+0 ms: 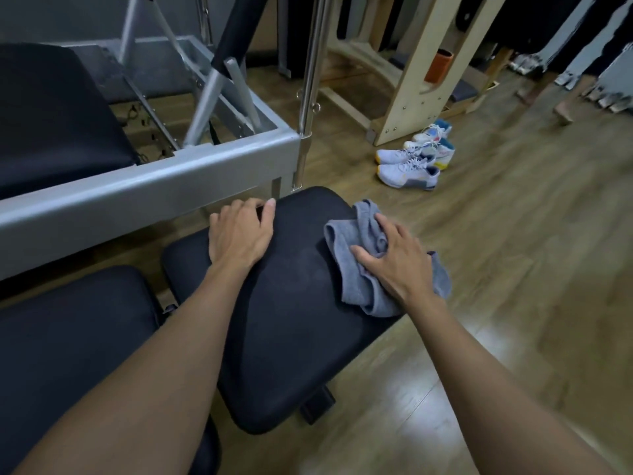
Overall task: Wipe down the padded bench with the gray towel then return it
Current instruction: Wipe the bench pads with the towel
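Observation:
The black padded bench (291, 303) runs from the lower middle up toward the centre of the head view. A crumpled gray towel (349, 248) lies on its right side, partly hanging over the right edge. My right hand (394, 262) presses flat on the towel, fingers spread and curled into the cloth. My left hand (239, 231) rests on the bench's far left edge, fingers wrapped over the rim, holding nothing else.
A second black pad (75, 354) sits to the lower left. A grey metal exercise frame (144, 186) with a chrome pole (308, 97) stands behind the bench. Two pairs of sneakers (414, 159) lie on the wooden floor (513, 269) beside a wooden rack (421, 73).

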Demonstrator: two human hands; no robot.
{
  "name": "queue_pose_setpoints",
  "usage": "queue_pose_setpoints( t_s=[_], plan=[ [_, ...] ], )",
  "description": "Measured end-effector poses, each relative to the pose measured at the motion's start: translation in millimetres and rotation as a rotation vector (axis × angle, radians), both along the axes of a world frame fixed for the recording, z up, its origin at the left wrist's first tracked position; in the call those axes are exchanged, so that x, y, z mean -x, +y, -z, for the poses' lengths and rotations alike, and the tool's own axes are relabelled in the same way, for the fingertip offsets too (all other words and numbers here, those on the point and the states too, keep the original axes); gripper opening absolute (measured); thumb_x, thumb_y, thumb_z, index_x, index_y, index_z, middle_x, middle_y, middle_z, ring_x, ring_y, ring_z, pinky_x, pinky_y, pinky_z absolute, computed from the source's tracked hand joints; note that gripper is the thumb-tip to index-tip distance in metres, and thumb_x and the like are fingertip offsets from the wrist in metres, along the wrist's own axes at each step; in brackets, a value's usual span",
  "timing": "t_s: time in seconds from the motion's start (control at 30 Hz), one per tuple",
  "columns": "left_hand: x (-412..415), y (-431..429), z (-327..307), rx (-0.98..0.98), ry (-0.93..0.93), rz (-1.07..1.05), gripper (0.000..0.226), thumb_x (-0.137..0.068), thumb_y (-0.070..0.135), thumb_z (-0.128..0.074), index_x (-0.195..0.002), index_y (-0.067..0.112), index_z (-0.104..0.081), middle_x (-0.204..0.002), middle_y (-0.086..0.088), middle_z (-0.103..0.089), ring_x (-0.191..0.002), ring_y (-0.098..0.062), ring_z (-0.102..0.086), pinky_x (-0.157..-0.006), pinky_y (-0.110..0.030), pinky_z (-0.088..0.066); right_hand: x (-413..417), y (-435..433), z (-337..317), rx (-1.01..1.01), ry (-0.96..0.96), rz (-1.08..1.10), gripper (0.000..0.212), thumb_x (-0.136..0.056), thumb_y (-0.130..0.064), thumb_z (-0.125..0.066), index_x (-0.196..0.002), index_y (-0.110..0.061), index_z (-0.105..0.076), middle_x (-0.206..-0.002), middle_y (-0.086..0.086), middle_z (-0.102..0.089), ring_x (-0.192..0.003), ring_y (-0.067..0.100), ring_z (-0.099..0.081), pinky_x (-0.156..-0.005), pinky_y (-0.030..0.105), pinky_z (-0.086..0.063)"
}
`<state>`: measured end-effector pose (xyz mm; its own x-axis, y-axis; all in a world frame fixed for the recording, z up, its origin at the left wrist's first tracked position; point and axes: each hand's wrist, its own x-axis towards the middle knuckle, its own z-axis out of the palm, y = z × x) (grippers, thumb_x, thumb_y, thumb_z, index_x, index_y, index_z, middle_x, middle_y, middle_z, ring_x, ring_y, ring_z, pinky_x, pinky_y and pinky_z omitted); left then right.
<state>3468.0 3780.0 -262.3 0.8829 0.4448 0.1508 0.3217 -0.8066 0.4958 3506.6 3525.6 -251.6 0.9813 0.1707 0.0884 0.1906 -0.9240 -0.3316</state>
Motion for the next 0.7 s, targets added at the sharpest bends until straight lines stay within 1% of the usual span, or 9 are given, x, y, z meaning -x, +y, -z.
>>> queue_pose_setpoints(
  t_s=[0.07, 0.13, 0.27, 0.33, 0.43, 0.53, 0.6, 0.67, 0.7],
  plan=[
    [-2.0, 1.9, -0.5, 0.007, 0.015, 0.012, 0.062, -0.097, 0.056, -0.022, -0.122, 0.018, -0.063, -0.117, -0.011, -0.066, -0.109, -0.03, -0.057, -0.096, -0.046, -0.036, 1.1, -3.3, -2.3, -0.012, 0.071, 0.09, 0.088, -0.07, -0.081, -0.042, -0.146, -0.036, -0.035, -0.143, -0.002, -0.048, -0.127, 0.029, -0.049, -0.1, 0.053, -0.042],
    [-1.8, 4.0, -1.9, 0.025, 0.029, 0.01, 0.065, -0.096, 0.059, -0.02, -0.125, 0.019, -0.062, -0.121, -0.009, -0.065, -0.113, -0.029, -0.056, -0.098, -0.046, -0.035, 6.2, 0.4, -4.5, 0.016, 0.093, 0.177, 0.08, -0.078, -0.076, -0.045, -0.146, -0.036, -0.035, -0.142, 0.001, -0.047, -0.127, 0.031, -0.047, -0.099, 0.054, -0.04],
    [0.0, 3.3, -2.5, 0.026, 0.074, 0.014, 0.067, -0.095, 0.061, -0.018, -0.128, 0.02, -0.059, -0.126, -0.009, -0.063, -0.117, -0.028, -0.053, -0.1, -0.045, -0.032, 36.8, 3.2, -3.3, 0.024, 0.062, 0.394, 0.065, -0.088, -0.064, -0.045, -0.144, -0.031, -0.04, -0.141, 0.009, -0.046, -0.125, 0.036, -0.044, -0.1, 0.058, -0.032],
    [0.8, 3.5, -3.2, 0.058, 0.085, 0.026, 0.069, -0.094, 0.063, -0.017, -0.129, 0.021, -0.059, -0.126, -0.009, -0.062, -0.118, -0.028, -0.053, -0.101, -0.044, -0.031, 62.2, 12.8, 2.0, 0.107, -0.013, 0.439, 0.059, -0.089, -0.057, -0.046, -0.141, -0.029, -0.044, -0.14, 0.012, -0.045, -0.125, 0.038, -0.041, -0.097, 0.06, -0.032],
    [0.8, 8.0, -8.9, 0.182, 0.076, 0.056, 0.065, -0.094, 0.063, -0.023, -0.124, 0.021, -0.062, -0.124, -0.006, -0.063, -0.118, -0.025, -0.053, -0.102, -0.042, -0.03, 101.9, 49.0, 8.5, 0.19, -0.156, 0.34, 0.05, -0.084, -0.045, -0.049, -0.128, -0.021, -0.058, -0.129, 0.016, -0.054, -0.116, 0.038, -0.047, -0.086, 0.056, -0.033],
    [7.0, 16.2, -20.7, 0.448, 0.032, 0.106, 0.049, -0.097, 0.055, -0.037, -0.114, 0.021, -0.068, -0.121, -0.002, -0.066, -0.117, -0.022, -0.055, -0.103, -0.037, -0.035, 132.5, 97.4, 5.1, 0.199, -0.166, 0.206, 0.054, -0.073, -0.041, -0.051, -0.122, -0.021, -0.062, -0.124, 0.015, -0.059, -0.114, 0.037, -0.052, -0.087, 0.056, -0.03],
    [16.4, 22.9, -28.3, 0.628, -0.014, 0.125, 0.04, -0.097, 0.048, -0.046, -0.107, 0.018, -0.071, -0.112, -0.002, -0.069, -0.11, -0.02, -0.059, -0.091, -0.03, -0.04, 143.4, 128.4, -0.7, 0.206, -0.142, 0.09, 0.056, -0.073, -0.042, -0.046, -0.123, -0.021, -0.062, -0.124, 0.014, -0.06, -0.114, 0.036, -0.053, -0.09, 0.058, -0.032],
    [30.3, 29.7, -33.0, 0.641, -0.047, 0.123, 0.036, -0.097, 0.043, -0.05, -0.103, 0.015, -0.072, -0.1, -0.001, -0.07, -0.101, -0.019, -0.062, -0.081, -0.027, -0.041, 143.8, 152.8, -5.3, 0.174, -0.119, -0.04, 0.057, -0.074, -0.044, -0.042, -0.124, -0.022, -0.061, -0.125, 0.012, -0.06, -0.116, 0.035, -0.054, -0.092, 0.058, -0.033],
    [37.7, 33.7, -34.1, 0.605, -0.064, 0.11, 0.034, -0.096, 0.041, -0.051, -0.102, 0.015, -0.072, -0.097, 0.0, -0.07, -0.099, -0.018, -0.063, -0.081, -0.027, -0.043, 140.5, 162.3, -7.8, 0.149, -0.1, -0.1, 0.057, -0.075, -0.046, -0.043, -0.125, -0.023, -0.06, -0.127, 0.01, -0.06, -0.117, 0.033, -0.053, -0.093, 0.057, -0.033]
  ],
)
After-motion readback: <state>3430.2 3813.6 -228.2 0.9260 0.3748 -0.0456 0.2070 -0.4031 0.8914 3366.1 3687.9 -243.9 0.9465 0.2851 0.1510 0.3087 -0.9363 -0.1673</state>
